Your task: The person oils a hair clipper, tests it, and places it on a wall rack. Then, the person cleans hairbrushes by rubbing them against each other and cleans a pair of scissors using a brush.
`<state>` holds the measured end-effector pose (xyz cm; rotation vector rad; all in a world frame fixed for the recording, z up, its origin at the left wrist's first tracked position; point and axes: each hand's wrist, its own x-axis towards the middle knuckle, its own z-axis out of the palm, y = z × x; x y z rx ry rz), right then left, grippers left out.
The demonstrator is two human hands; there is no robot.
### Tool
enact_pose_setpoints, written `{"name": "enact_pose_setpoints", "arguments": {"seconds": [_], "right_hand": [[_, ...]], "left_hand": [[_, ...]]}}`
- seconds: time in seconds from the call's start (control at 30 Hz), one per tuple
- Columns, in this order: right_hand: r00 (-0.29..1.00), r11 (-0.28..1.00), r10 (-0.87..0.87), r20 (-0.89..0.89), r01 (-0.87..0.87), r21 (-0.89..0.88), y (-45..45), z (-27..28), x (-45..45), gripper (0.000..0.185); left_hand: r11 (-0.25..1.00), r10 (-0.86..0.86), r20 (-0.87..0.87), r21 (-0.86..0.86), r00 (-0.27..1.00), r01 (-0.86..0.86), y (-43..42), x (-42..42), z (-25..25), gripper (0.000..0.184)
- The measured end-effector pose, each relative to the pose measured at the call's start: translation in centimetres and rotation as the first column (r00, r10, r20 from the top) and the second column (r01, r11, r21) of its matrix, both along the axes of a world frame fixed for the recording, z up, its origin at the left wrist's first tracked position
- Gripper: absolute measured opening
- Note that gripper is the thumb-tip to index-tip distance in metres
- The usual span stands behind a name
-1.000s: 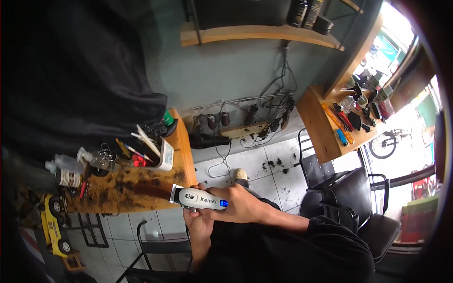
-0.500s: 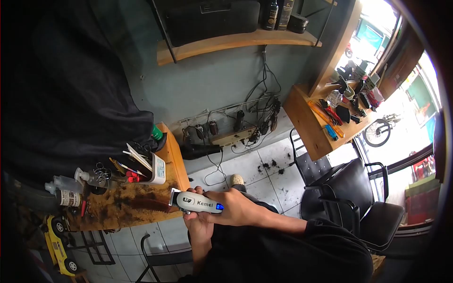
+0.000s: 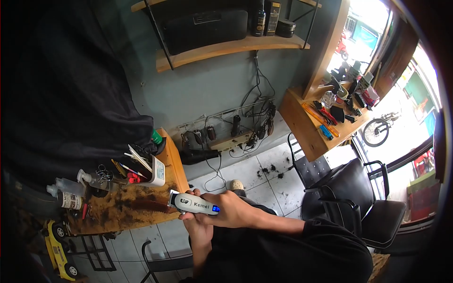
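A white hair clipper [image 3: 192,203] marked "Kemei", with a lit blue display, is held in front of my black-clothed body, its blade end pointing left. My right hand [image 3: 232,211] is closed round its rear end. From below, my left hand [image 3: 200,228] grips the front part, its thumb near the blade; some of its fingers are hidden behind the body. Beyond the blade is a wooden counter [image 3: 165,188] strewn with dark hair clippings. On that counter stand a white container [image 3: 158,174] of combs and pens, a clear pump bottle [image 3: 92,179] and scissors [image 3: 104,172].
A power strip [image 3: 236,141] with tangled cords lies along the wall. To the right, a wooden ledge [image 3: 302,132] carries several tools. Black chairs [image 3: 344,188] stand below it. A shelf [image 3: 236,45] is above. Hair lies on the floor tiles [image 3: 264,193]. A yellow toy car [image 3: 56,250] is lower left.
The view has shifted slightly, so the shelf and ledge sit lower and further left. Both hands keep the hair clipper in nearly the same pose.
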<state>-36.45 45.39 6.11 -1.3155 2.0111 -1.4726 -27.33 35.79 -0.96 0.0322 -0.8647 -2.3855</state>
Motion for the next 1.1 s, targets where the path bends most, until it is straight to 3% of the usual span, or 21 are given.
{"name": "enact_pose_setpoints", "arguments": {"seconds": [0.1,0.3,1.1], "right_hand": [[1.000,0.999,0.008,0.002,-0.008,0.044,0.5,0.3,0.0,0.032],[0.999,0.996,-0.008,-0.039,0.011,0.085,1.1,0.0,0.1,0.037],[1.000,0.997,0.003,-0.003,-0.002,0.076,1.3,0.0,0.2,0.040]], "left_hand": [[0.998,0.060,0.122,-0.022,0.991,-0.058,0.4,0.6,0.6,0.075],[0.997,0.013,0.160,-0.083,0.987,0.000,1.0,0.7,1.4,0.078],[0.997,-0.083,0.078,0.009,0.994,0.083,0.6,0.5,1.8,0.061]]}}
